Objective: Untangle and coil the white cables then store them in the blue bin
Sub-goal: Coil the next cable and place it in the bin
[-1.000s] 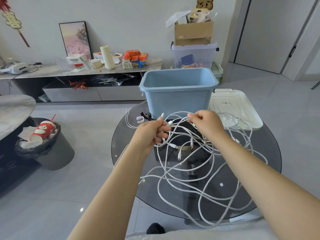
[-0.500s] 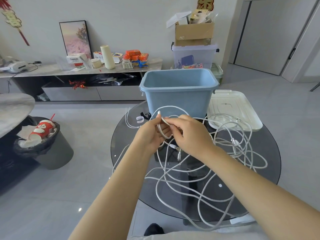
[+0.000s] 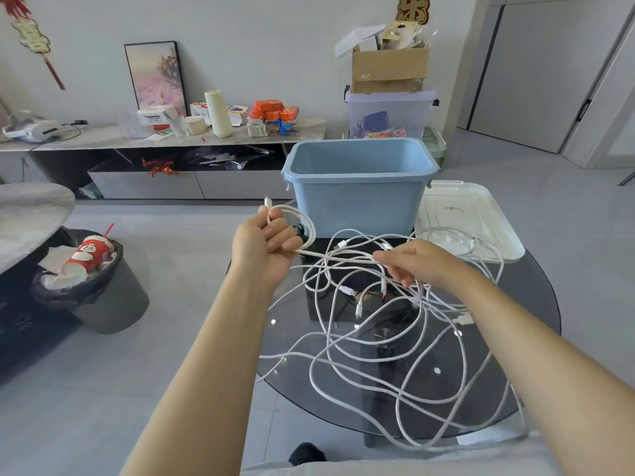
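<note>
Head view: the left hand (image 3: 266,240) grips a first small loop of one cable; the right hand (image 3: 410,261) pinches a strand; most white cables (image 3: 378,338) lie tangled on the table (image 3: 536,304); the blue bin (image 3: 359,187) seems empty, so the task looks barely begun.

Both forearms are bare to the frame edge, no sleeves visible; left hand (image 3: 264,243) and right hand (image 3: 414,261) wear nothing.

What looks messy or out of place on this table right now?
The white cables sprawl in a knot over the glass table, some loops hanging past its near edge. The blue bin shows no cable; its white lid lies beside it.
</note>
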The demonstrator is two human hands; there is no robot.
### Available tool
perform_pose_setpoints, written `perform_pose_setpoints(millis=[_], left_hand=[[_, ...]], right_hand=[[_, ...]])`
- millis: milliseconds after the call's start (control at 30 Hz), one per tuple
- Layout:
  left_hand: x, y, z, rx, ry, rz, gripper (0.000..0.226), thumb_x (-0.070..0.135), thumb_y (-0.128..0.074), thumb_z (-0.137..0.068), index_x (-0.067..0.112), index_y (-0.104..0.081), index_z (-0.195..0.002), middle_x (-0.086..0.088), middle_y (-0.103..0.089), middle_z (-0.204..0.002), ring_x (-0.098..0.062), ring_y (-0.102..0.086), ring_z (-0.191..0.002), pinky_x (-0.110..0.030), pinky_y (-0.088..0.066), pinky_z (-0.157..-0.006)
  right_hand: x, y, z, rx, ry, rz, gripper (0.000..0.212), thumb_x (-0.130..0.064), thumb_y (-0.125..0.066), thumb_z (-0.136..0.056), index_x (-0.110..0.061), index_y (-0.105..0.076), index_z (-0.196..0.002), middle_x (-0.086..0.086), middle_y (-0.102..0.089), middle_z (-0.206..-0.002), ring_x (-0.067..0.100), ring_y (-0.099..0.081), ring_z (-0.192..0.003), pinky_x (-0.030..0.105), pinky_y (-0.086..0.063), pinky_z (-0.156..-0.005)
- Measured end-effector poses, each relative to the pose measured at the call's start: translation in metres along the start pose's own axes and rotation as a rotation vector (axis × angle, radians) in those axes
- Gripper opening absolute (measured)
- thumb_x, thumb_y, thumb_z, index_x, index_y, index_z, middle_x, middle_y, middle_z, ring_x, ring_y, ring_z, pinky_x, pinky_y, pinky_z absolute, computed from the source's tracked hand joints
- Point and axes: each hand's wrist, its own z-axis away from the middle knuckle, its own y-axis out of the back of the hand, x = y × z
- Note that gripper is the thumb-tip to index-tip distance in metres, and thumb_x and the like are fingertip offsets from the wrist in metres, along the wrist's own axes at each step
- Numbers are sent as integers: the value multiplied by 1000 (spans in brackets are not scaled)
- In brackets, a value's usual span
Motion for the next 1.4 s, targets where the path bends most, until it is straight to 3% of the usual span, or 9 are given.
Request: perform_pose_setpoints(millis=[167, 300, 433, 567, 833, 967, 1033, 1200, 1400], left_hand=[[2, 1, 6, -165, 187, -270, 31, 25, -38, -98, 11, -48, -72, 10, -24, -40, -2, -21, -30, -16, -14, -38], [-11, -1, 8, -207, 242, -530, 31, 24, -36, -101, 10, -51, -77, 10, -26, -41, -4, -25, -33, -16, -23, -41], [-30, -10, 11, -168, 275, -734, 33, 22, -33, -103, 7, -53, -81, 1, -59, -50, -10, -56, -42, -19, -45, -43], [-43, -15, 12, -177, 310, -769, 38, 21, -30, -104, 1, -60, -93, -9, -73, -74, -17, -71, -66, -26, -56, -65], [-38, -14, 9, -124, 235, -284, 38, 19, -29, -104, 2, -58, -87, -9, -72, -72, -18, -69, -63, -29, -53, -62], [-38, -14, 4, -39, 156, -76, 38, 19, -29, -104, 9, -49, -73, -9, -71, -71, -24, -68, -80, -37, -51, -79], [-32, -8, -2, 4, 70, 76, 40, 20, -27, -104, 11, -44, -69, -4, -62, -55, -21, -65, -65, -39, -48, -86], [-11, 13, -7, -28, 56, 113, 38, 25, -29, -103, 14, -43, -70, 9, -26, -40, -8, -23, -31, -21, -39, -50], [-12, 5, 3, -200, 244, -202, 27, 26, -43, -93, 10, -47, -72, 10, -25, -37, -3, -21, -25, -16, -20, -36]], right_hand=[[7, 9, -2, 99, -14, 116, 50, -54, -62, -81, -15, -42, -57, -4, -34, -53, 13, -32, -52, 30, -26, -59], [-6, -3, -10, 403, 19, 199, 46, -44, -63, -85, 0, -61, -70, 8, -54, -64, 20, -48, -62, 32, -34, -59], [-34, -14, -4, 627, 45, 50, 43, -35, -55, -92, 3, -66, -74, 20, -64, -71, 33, -57, -71, 37, -42, -66], [-58, -35, 8, 531, 88, -73, 33, -19, -40, -98, -11, -71, -93, -10, -54, -62, 4, -50, -62, 17, -36, -58], [-53, -55, 23, 440, 544, 516, 33, -12, -50, -92, -18, -62, -122, 3, -46, -86, 24, -51, -71, 34, -42, -58], [-53, -56, 25, 478, 573, 489, 14, -24, -61, -87, -14, -68, -81, -1, -53, -62, 23, -54, -58, 31, -41, -55], [-52, -52, 27, 375, 486, 353, 35, -40, -61, -89, -22, -56, -59, -6, -46, -47, 11, -45, -48, 28, -35, -54], [-30, -21, 21, -107, 141, 191, 59, -69, -41, -79, -20, -63, -54, -9, -42, -45, 2, -43, -46, 20, -37, -62], [-2, -9, -5, -19, 94, 243, 43, -60, -54, -83, -25, -64, -60, 3, -58, -60, 9, -46, -56, 28, -37, -62]])
